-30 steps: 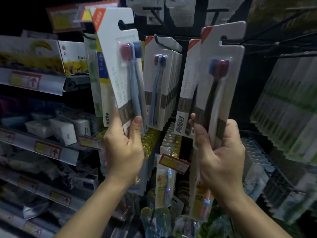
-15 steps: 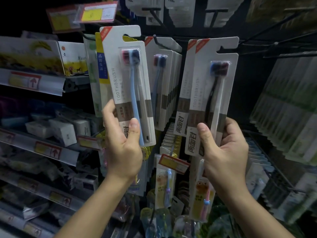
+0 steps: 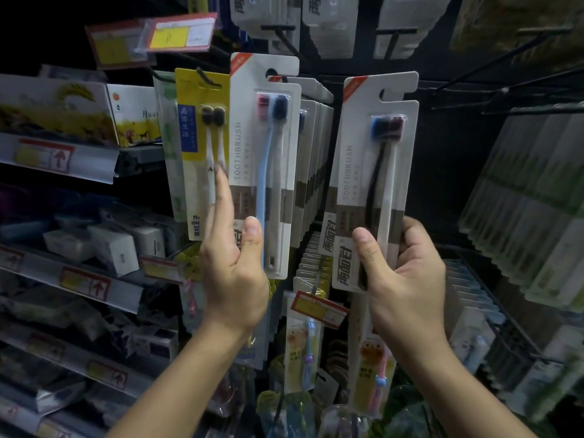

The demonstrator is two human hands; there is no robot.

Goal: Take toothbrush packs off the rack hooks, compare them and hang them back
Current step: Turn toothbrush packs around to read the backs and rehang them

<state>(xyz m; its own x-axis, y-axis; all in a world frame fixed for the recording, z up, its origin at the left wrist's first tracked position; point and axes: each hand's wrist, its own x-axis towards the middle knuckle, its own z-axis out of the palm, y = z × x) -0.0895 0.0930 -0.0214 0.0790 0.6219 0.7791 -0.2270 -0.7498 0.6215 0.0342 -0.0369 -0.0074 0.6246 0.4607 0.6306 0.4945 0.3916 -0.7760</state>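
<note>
My left hand (image 3: 235, 273) pinches a white toothbrush pack (image 3: 249, 147) with a blue and a pale brush. The thumb lies on its front and straight fingers run up its left edge. Its hang hole sits in front of the hanging stack of same packs (image 3: 316, 143); whether it is on the hook I cannot tell. My right hand (image 3: 407, 279) grips the bottom of a second white pack (image 3: 354, 172) holding a black and a white brush, upright and clear of the rack hooks (image 3: 505, 90).
A yellow toothbrush pack (image 3: 192, 115) hangs just left of my left hand. Price tags (image 3: 180, 34) stick out overhead. Shelves with small boxes (image 3: 113, 248) run along the left. Children's brush packs (image 3: 300, 339) hang below, and pale packs (image 3: 531, 200) fill hooks at right.
My left hand has carried its pack rightward until it overlaps the hanging stack, and its fingers have straightened. The right pack has turned to face me and shifted slightly left.
</note>
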